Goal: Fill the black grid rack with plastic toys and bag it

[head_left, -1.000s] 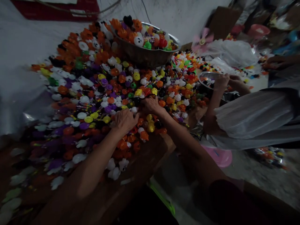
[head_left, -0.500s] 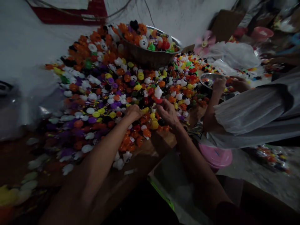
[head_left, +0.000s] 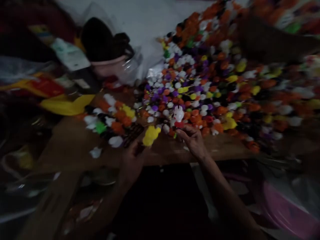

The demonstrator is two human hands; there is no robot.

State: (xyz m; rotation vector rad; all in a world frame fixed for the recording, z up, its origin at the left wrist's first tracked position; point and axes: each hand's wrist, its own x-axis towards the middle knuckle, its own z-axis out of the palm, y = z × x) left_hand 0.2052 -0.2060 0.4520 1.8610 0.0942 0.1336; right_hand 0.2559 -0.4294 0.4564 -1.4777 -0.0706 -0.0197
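Note:
My left hand (head_left: 133, 156) is closed on a small yellow plastic figure (head_left: 151, 135), held up over the table's front edge. Between the fingertips of my right hand (head_left: 193, 140) is a white figure with a red base (head_left: 178, 115); it stands upright and two points stick up from its head. Behind both hands spreads a large heap of small plastic figures (head_left: 197, 90) in orange, white, purple, yellow and black. A smaller group of figures (head_left: 117, 121) lies left of my left hand. Motion and dim light blur the details.
The wooden table (head_left: 67, 143) runs across in front of me. A pink tub (head_left: 107, 68) with dark things in it stands at the back left, near a yellow sheet (head_left: 67, 105). A dark basin (head_left: 272, 43) rests on the heap, and a pink bucket (head_left: 290, 210) is low at right.
The view has swung left, and the co-worker has left the frame. My left hand has come away from the heap with the yellow figure. My right hand still holds the white and red figure.

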